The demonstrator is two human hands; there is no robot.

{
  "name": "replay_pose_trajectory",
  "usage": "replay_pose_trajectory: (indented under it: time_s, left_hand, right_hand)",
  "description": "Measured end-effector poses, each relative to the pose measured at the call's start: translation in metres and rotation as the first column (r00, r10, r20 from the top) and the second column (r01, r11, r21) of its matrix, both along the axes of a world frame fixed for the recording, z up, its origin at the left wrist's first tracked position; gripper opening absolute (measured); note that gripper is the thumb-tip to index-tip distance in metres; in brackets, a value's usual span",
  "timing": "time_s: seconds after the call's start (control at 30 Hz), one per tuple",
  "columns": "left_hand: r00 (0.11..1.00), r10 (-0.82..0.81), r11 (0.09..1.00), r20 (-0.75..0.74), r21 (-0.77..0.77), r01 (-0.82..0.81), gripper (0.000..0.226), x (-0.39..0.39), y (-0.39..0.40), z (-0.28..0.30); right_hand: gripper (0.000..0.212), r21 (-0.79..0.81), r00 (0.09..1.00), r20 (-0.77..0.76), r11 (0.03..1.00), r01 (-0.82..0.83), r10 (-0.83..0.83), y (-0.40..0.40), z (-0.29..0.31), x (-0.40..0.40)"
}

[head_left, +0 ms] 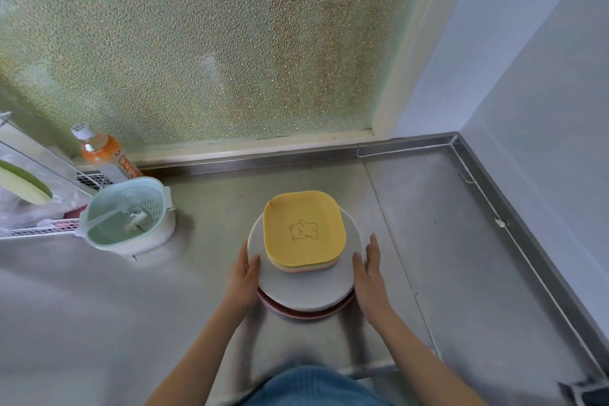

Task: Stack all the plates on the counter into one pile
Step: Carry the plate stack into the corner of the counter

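One pile of plates stands in the middle of the steel counter point(445, 241). A yellow square plate point(303, 227) with a bear drawing lies on top, over green and pink square plates whose edges show under it. They rest on a round white plate point(303, 290), and a round pink plate point(306, 312) peeks out beneath. My left hand point(244, 277) grips the white plate's left rim, thumb on top. My right hand point(369, 270) lies flat against the right rim, fingers straight.
A mint-green colander bowl point(128, 217) with a utensil inside sits to the left. Behind it stand an orange-drink bottle point(102, 155) and a wire rack point(43, 227). A frosted window backs the counter; a raised steel lip and wall run along the right.
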State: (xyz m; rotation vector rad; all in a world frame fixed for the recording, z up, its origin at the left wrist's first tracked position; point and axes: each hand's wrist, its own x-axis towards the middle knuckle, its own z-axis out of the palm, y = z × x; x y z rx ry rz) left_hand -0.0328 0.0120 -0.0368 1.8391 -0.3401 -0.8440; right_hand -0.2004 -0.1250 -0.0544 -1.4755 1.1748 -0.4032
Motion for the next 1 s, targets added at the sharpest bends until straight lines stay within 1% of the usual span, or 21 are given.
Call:
replay_pose_trajectory:
  time_s: [0.07,0.13,0.2,0.27,0.37,0.43,0.47,0.53,0.63,0.77,0.87,1.0]
  left_hand:
    - [1.000,0.024,1.000,0.011,0.007,-0.024,0.037,0.000,-0.001,-0.001]
    - [0.999,0.042,0.999,0.023,0.009,-0.043,0.035,0.001,-0.004,-0.002]
    - [0.999,0.041,0.999,0.021,0.015,-0.042,0.034,0.004,-0.006,-0.004]
    - [0.999,0.046,0.999,-0.013,0.018,-0.046,0.032,0.006,-0.008,-0.003]
    - [0.998,0.014,0.999,-0.058,0.030,-0.012,0.030,0.010,-0.016,0.000]
    - [0.997,-0.019,0.999,-0.078,0.044,0.022,0.031,0.011,-0.027,0.000]
    - [0.996,-0.028,0.998,-0.088,0.057,0.033,0.032,0.012,-0.035,-0.001]
    - [0.990,-0.051,0.995,-0.129,0.082,0.062,0.034,0.010,-0.052,-0.002]
    - [0.975,-0.064,0.995,-0.214,0.056,0.078,0.033,0.001,-0.084,0.000]
    - [0.948,-0.076,0.996,-0.310,0.014,0.085,0.038,-0.017,-0.133,0.007]
    - [0.946,-0.113,0.994,-0.304,-0.033,0.108,0.045,-0.033,-0.172,0.008]
    - [0.939,-0.138,0.990,-0.314,-0.072,0.122,0.048,-0.052,-0.223,0.005]
  right_hand:
    - [0.065,-0.023,1.000,0.011,1.000,-0.010,0.010,0.007,-0.004,0.003]
    - [0.068,-0.017,0.999,0.029,0.999,0.038,-0.038,0.014,-0.008,0.004]
    - [0.064,0.037,0.991,0.068,0.993,0.113,-0.116,0.020,-0.010,0.006]
    - [0.060,0.077,0.978,0.108,0.982,0.170,-0.178,0.024,-0.008,0.008]
    - [0.061,0.113,0.968,0.106,0.970,0.214,-0.226,0.022,-0.009,0.009]
    - [0.053,0.136,0.961,0.104,0.961,0.240,-0.255,0.013,-0.011,0.007]
    - [0.050,0.148,0.956,0.099,0.954,0.259,-0.275,0.006,-0.010,0.006]
    - [0.051,0.165,0.948,0.078,0.942,0.292,-0.307,-0.011,-0.011,0.000]
    - [0.057,0.160,0.947,0.049,0.938,0.307,-0.318,-0.043,-0.010,-0.009]
    - [0.065,0.120,0.935,0.037,0.930,0.347,-0.353,-0.086,-0.007,-0.026]
    - [0.074,0.108,0.927,0.056,0.925,0.363,-0.371,-0.116,-0.006,-0.039]
    - [0.073,0.087,0.914,0.051,0.913,0.398,-0.403,-0.158,-0.006,-0.055]
